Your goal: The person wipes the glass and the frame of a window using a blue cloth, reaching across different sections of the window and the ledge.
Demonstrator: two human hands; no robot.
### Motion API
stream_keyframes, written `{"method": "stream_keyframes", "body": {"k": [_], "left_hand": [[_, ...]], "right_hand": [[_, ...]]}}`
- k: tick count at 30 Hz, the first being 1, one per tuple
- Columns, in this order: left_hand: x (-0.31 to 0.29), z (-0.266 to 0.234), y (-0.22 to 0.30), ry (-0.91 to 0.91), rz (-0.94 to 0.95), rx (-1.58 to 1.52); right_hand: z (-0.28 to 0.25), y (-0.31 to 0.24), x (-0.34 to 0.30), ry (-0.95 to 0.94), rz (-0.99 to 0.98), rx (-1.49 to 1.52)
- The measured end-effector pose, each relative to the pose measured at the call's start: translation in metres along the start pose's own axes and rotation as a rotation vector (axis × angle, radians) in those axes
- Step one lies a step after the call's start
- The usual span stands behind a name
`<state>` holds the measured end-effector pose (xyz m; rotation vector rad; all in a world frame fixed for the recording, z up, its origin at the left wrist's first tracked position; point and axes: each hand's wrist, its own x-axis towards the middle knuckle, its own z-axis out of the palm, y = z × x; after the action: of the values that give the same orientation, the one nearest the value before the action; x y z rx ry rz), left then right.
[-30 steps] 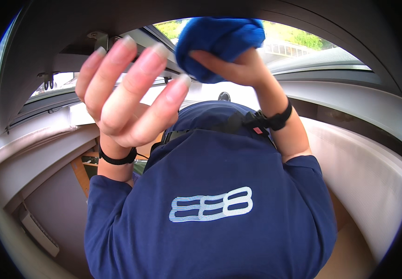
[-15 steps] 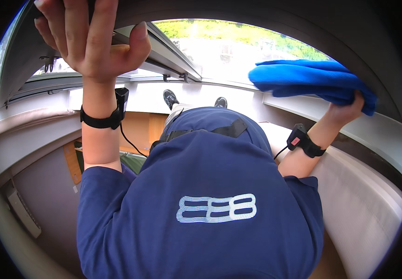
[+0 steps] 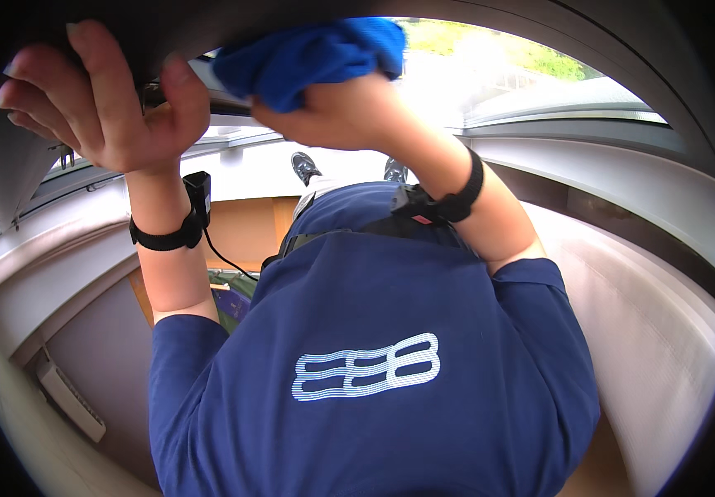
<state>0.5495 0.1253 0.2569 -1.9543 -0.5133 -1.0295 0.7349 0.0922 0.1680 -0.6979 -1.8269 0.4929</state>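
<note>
Spreading the blue cloth (image 3: pixel 312 62) flatter would likely help even the pressure, as the right hand's (image 3: pixel 349 112) grip curls round its bunched folds at the window's (image 3: pixel 498 62) left end, while the left hand's (image 3: pixel 134 128) grip spreads wide, apparently empty.

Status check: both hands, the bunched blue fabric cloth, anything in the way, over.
Bare left hand raised, open, contact unclear. Bare right hand gripping bunched blue fabric cloth. Possible snag: thin black cable by black left wrist strap.
</note>
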Motion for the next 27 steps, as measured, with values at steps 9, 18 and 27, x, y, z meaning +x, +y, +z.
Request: {"method": "stream_keyframes", "body": {"k": [9, 18, 27], "left_hand": [[-0.004, -0.006, -0.007, -0.045, -0.028, 0.007], [0.002, -0.014, -0.031, -0.135, 0.231, 0.276], [0.006, -0.001, -0.006, -0.057, 0.063, -0.087]], "right_hand": [[-0.099, -0.002, -0.058, 0.163, 0.452, 0.21], [-0.24, 0.024, -0.113, 0.928, 0.634, -0.018], [-0.018, 0.0, -0.002, 0.124, 0.007, -0.002]]}}
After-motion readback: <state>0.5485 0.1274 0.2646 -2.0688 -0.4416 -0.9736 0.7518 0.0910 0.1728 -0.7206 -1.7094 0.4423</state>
